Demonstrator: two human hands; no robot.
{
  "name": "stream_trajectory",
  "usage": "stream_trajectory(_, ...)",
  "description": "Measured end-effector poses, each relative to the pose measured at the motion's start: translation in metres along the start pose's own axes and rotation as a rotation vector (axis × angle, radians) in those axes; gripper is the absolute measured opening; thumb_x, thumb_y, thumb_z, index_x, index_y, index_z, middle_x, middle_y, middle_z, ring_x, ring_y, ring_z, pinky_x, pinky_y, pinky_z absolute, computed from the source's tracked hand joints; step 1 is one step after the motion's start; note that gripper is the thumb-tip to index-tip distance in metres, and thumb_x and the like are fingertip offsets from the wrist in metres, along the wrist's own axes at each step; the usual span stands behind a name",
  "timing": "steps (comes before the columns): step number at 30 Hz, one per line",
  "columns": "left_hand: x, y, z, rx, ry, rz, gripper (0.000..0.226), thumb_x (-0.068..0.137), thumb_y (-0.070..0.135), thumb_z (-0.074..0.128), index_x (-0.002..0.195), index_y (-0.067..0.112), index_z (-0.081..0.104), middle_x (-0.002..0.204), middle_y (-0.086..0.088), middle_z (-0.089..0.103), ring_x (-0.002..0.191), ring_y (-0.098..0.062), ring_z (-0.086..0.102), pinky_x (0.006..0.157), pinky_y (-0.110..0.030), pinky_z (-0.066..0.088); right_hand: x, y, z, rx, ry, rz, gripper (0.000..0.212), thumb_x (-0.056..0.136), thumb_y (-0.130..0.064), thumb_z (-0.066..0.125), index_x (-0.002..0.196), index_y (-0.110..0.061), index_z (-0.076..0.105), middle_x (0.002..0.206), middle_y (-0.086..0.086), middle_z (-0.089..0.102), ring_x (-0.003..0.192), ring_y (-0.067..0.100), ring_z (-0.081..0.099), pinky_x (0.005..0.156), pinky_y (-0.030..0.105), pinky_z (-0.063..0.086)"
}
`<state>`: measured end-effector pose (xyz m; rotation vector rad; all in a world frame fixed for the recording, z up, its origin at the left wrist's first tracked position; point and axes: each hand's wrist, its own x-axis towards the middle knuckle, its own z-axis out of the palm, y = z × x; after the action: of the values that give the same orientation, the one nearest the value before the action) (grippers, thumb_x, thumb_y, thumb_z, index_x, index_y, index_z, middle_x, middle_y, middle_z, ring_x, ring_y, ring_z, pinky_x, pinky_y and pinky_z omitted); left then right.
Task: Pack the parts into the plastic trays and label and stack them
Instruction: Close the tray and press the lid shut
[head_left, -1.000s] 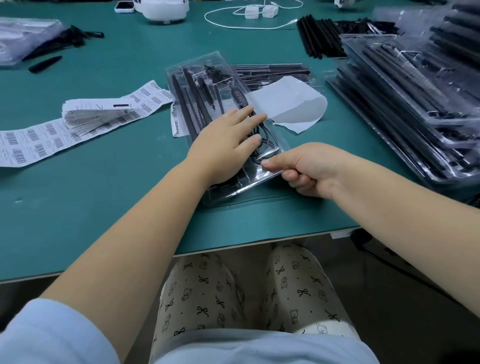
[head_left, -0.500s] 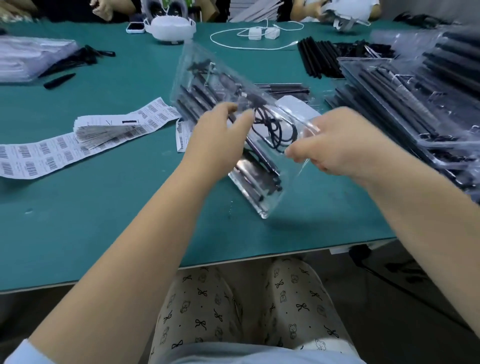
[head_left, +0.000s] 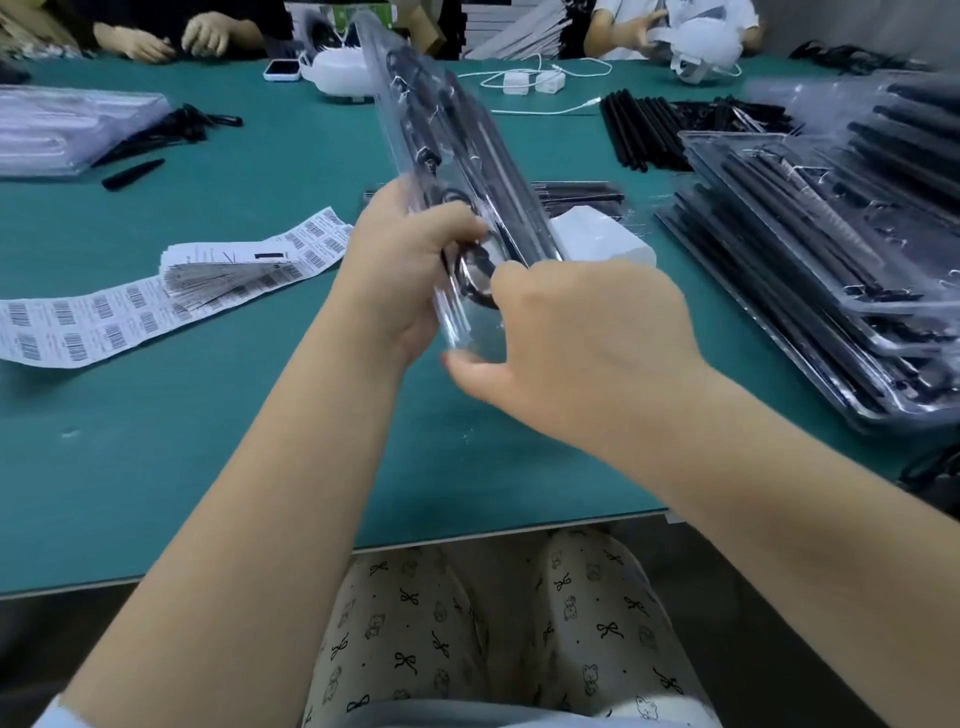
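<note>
Tray: you are holding the clear plastic tray (head_left: 457, 150) in the air above the green table (head_left: 311, 415), tilted steeply, with its far end pointing up and away from you. Black parts and a coiled black cable are lying inside it.
Left hand: your left hand (head_left: 400, 270) is gripping the tray's near end from the left side, fingers curled round its edge.
Right hand: your right hand (head_left: 576, 343) is holding the tray's near end from the right; the thumb is reaching under the bottom corner, and the fingers are hidden behind the hand.
Stack: the stack of filled trays (head_left: 831, 270) is sitting on the table, to the right of the held tray.
Labels: the barcode label sheets (head_left: 156, 296) are lying on the table, to the left of the held tray.
Loose parts: black sticks (head_left: 639, 130) are lying behind the held tray, to its right.
</note>
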<state>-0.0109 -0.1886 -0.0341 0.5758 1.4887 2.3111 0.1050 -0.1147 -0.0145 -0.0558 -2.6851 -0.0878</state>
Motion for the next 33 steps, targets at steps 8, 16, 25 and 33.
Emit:
stream_trajectory(8,-0.005,-0.034,-0.038,-0.284,-0.052,-0.079,0.045,0.075,-0.003,0.047,0.119,0.004,0.051,0.102,-0.014,0.061,0.087,-0.025,0.059,0.087,-0.039,0.048,0.026,0.07,0.066,0.885,0.099,0.516,0.03,0.081,-0.051,0.062,0.099,-0.028,0.055,0.087,-0.01,0.058,0.078,0.003,0.053,0.07,0.023,0.042)
stream_trajectory(16,0.0,-0.043,-0.042,0.325,0.052,-0.075,0.031,0.075,0.028,0.067,0.104,0.017,0.069,0.088,0.001,0.072,0.077,-0.015,0.066,0.078,-0.035,0.053,0.02,0.077,0.102,1.971,-0.261,0.74,0.018,0.067,-0.015,0.066,0.078,-0.005,0.076,0.076,0.012,0.071,0.066,0.023,0.069,0.063,0.033,0.059)
stream_trajectory(25,-0.009,-0.043,-0.045,0.34,-0.095,-0.409,0.012,0.074,0.021,0.073,0.063,0.017,0.075,0.071,-0.002,0.071,0.049,-0.007,0.058,0.04,-0.013,0.04,0.022,0.095,0.105,2.08,0.022,0.838,0.058,0.065,-0.012,0.065,0.118,0.006,0.051,0.1,0.023,0.066,0.078,0.03,0.068,0.064,0.037,0.057)
stream_trajectory(33,-0.01,-0.051,-0.029,0.113,0.113,-0.392,0.006,0.082,0.018,0.066,0.076,0.015,0.067,0.077,-0.002,0.074,0.064,-0.011,0.069,0.049,-0.017,0.049,0.024,0.085,0.106,2.086,0.162,0.897,0.075,0.071,-0.005,0.068,0.138,0.007,0.036,0.091,0.016,0.068,0.074,0.029,0.068,0.061,0.039,0.056)
